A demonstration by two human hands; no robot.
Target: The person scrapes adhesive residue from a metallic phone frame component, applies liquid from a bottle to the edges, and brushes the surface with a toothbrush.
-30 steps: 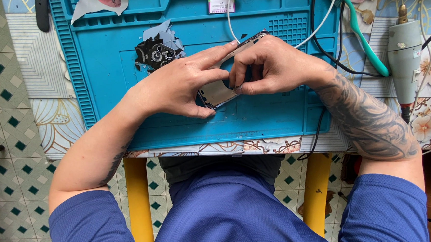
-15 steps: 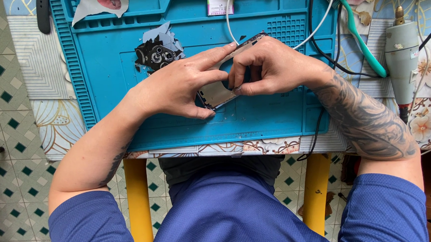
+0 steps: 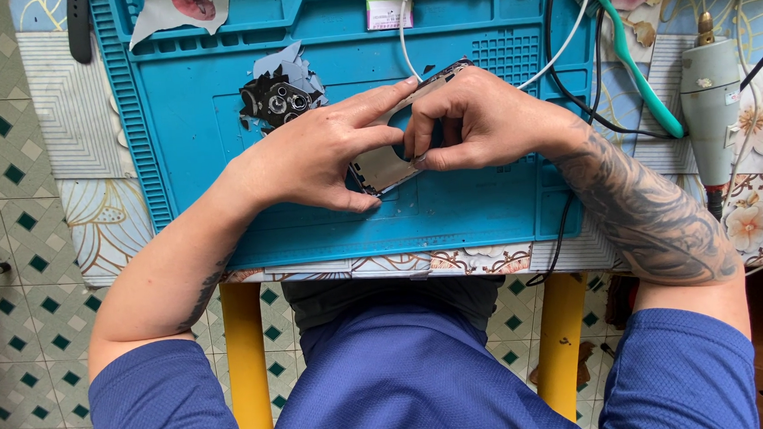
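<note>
Here, a stripped phone frame is held between both hands over the middle of a blue work mat, which is spread on the counter. The left hand is curled around the frame's near end, with the thumb pressed along its lower corner and the index finger stretched out along its upper edge. The right hand is closed over the frame's far end, the fingers bent down onto it and the thumb laid across its edge; only the metal plate between the two hands and a dark corner beyond the right knuckles are left visible. The frame is tilted, its far end raised away from the body.

Just beyond the left hand, a small heap of black camera parts and torn grey film is seen lying on the mat. A white cable is run down from the mat's far edge toward the fingertips of both hands. Black cables are draped past the right wrist. To the right of the right hand, off the mat, a green-handled brush and a grey rotary tool are laid on the flowered counter covering.
</note>
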